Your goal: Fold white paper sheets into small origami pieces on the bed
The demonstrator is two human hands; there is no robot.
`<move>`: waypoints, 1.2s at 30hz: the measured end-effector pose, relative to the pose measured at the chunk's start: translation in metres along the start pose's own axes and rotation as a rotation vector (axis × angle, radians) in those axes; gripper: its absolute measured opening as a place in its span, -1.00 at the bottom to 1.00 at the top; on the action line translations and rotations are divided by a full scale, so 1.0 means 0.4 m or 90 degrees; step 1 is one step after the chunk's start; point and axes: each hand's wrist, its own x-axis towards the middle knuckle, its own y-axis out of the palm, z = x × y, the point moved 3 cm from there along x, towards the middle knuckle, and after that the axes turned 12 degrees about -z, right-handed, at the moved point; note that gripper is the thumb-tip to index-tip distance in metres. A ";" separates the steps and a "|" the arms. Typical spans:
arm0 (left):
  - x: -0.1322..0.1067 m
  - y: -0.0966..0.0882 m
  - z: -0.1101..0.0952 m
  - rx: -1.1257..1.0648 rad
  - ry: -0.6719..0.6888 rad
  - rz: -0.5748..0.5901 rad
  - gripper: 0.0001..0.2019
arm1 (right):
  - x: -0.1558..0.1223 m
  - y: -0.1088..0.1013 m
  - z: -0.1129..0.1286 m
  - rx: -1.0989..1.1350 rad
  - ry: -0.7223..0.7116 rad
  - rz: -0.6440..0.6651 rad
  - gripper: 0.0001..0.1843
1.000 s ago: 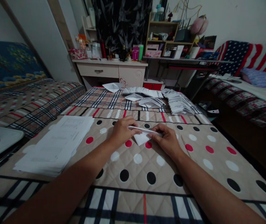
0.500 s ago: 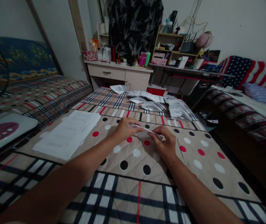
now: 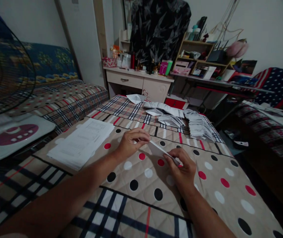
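A folded white sheet of paper (image 3: 159,151) is held above the dotted part of the bedspread, seen nearly edge-on and sloping down to the right. My left hand (image 3: 132,142) pinches its upper left end between thumb and fingers. At the lower right end, my right hand (image 3: 182,165) grips it the same way. To the left lies a stack of printed sheets (image 3: 80,142), flat and slightly fanned. Beyond my hands are rows of folded papers (image 3: 199,125), packed close together, and a single folded paper (image 3: 136,98) near the bed's far edge.
The bed's patterned cover (image 3: 111,211) spreads under everything. At the left a fan (image 3: 5,66) stands by a white panel (image 3: 44,125). A cream dresser (image 3: 131,79) with bottles is behind the bed, beside a shelf (image 3: 196,49). Another bed (image 3: 270,125) is at the right.
The view has turned a little left, so things appear shifted right. The folded paper is tilted more steeply, its right end lower; both hands still hold it.
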 end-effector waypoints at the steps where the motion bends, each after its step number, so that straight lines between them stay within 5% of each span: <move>1: 0.002 0.001 -0.004 0.008 0.024 0.012 -0.94 | 0.000 0.001 -0.001 0.001 0.007 0.004 -0.90; 18: -0.012 0.025 -0.042 0.260 0.169 0.207 -0.91 | -0.001 0.011 0.002 0.023 0.029 0.051 -0.91; 36: -0.020 0.047 -0.087 0.286 0.187 0.231 -0.87 | -0.003 0.022 0.012 0.017 0.048 0.082 -0.92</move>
